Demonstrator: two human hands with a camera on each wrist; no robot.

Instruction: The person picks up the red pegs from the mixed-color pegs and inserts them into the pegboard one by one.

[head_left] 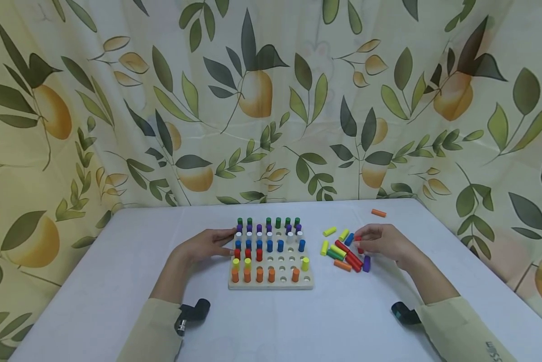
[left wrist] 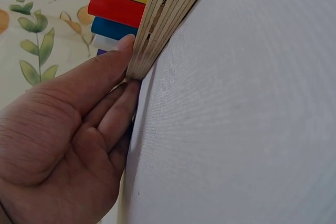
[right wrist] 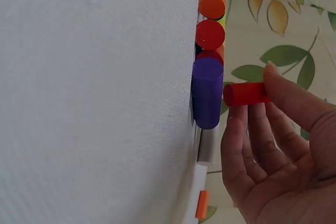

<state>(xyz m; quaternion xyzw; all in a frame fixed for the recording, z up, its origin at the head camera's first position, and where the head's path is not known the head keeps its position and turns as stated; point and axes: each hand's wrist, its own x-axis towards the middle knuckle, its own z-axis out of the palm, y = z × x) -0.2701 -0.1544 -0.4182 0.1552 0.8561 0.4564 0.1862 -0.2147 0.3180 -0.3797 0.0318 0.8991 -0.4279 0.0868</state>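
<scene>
Left hand (head_left: 203,245), fingers loose, touches the left edge of the wooden board (head_left: 271,286) on the white table (head_left: 298,327). That board looks thick and stiff, best steadied by its sides. Loose pegs (head_left: 352,258) lie to its right. Right hand (head_left: 381,242) pinches a red peg (right wrist: 245,94) near one end, just off the table. It is probably light, hard and smooth, tough to break but quick to roll, so its round sides are good to squeeze.
</scene>
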